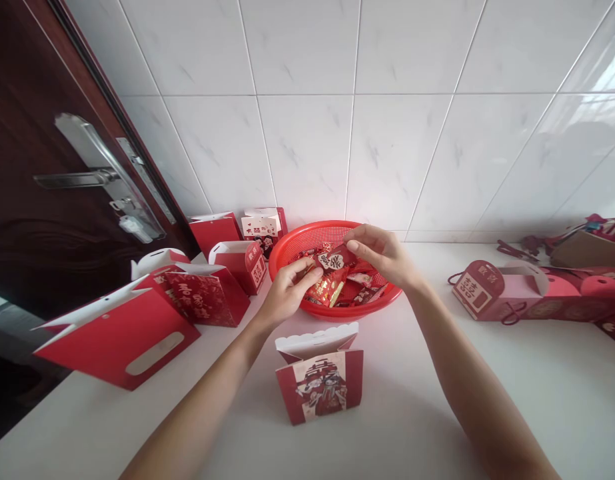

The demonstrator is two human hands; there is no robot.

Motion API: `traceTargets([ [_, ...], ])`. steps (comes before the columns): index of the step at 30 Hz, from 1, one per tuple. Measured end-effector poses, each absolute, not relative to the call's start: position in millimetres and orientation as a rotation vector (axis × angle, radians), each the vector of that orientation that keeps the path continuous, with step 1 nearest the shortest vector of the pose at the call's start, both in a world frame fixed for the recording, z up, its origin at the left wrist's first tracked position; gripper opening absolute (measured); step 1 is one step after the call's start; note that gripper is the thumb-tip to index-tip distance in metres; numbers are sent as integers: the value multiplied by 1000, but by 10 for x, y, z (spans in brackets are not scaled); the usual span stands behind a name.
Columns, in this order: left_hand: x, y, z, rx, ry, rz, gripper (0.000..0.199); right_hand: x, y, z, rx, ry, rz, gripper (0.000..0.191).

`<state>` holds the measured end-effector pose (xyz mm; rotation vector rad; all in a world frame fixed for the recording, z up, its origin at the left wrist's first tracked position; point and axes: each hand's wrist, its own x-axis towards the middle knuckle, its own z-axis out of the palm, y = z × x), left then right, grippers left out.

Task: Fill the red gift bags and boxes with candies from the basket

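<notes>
Over a red plastic basket (287, 241) of wrapped sweets, my left hand (293, 283) and my right hand (380, 250) face each other. A dark red packet with white lettering (336, 260) is between them. My right thumb and fingers pinch its upper right end. My left hand's fingers are closed at its left side, by a red and gold packet (327, 287); whether they grip either packet is hard to tell. In front of the basket a small red gift box (321, 387) with a printed couple stands upright, its top open.
Several red gift boxes (207, 293) stand at the left beside a dark door (32, 133) with a metal handle. More pink and red boxes (517, 293) line the right side. A tiled wall (307, 147) rises behind the white tabletop (412, 400).
</notes>
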<state>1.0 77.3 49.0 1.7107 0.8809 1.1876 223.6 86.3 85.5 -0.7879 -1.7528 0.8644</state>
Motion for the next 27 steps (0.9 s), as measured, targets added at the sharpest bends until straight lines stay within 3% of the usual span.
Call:
traceTargets([
  [6,18,766,468,1577,909,1265,38,2441,1106,637,-1423,-2099,603,14],
  [13,19,762,477,1584,910,1249,38,2464,1316,362,-1799,-2369,736,2],
  [20,16,778,458,1594,897,1237,36,2451,1300,377,-1777,-2406,693,16],
  [27,8,778,468,1580,891,1238,36,2541,1202,632,-1438,-2260,544,11],
])
